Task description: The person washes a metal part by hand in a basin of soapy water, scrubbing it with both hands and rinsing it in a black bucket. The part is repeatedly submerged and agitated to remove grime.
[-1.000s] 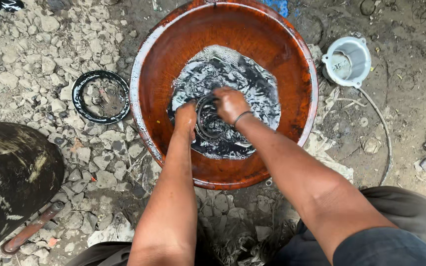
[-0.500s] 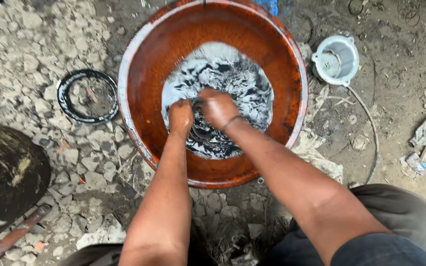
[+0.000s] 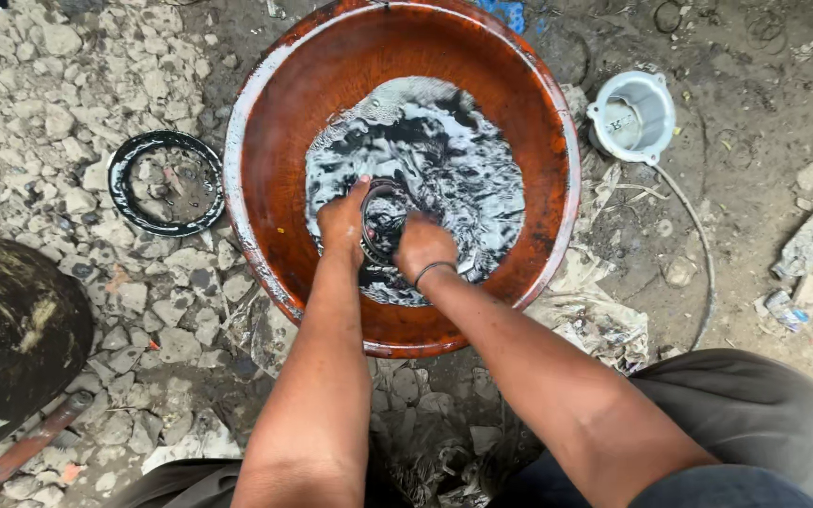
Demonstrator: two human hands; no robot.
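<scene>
A wide reddish-brown basin [image 3: 275, 160] sits on the stony ground, with dark, shiny liquid [image 3: 444, 160] pooled in its bottom. Both my hands are down in that liquid around a round metal ring-shaped part [image 3: 386, 218]. My left hand [image 3: 342, 224] grips its left edge. My right hand [image 3: 422, 246], with a thin band on the wrist, is closed over its right side. Most of the part is hidden by my fingers and the liquid.
A black rubber ring [image 3: 164, 182] lies on the stones left of the basin. A white cup-shaped housing [image 3: 630, 117] stands at the right, with a thin wire loop [image 3: 703, 254] beside it. A dark rounded object [image 3: 11, 339] and a rusty tool handle [image 3: 21, 450] lie lower left.
My right hand has slid from the far side of the ring-shaped part round to its near right side. The left hand keeps its hold. The view has shifted slightly.
</scene>
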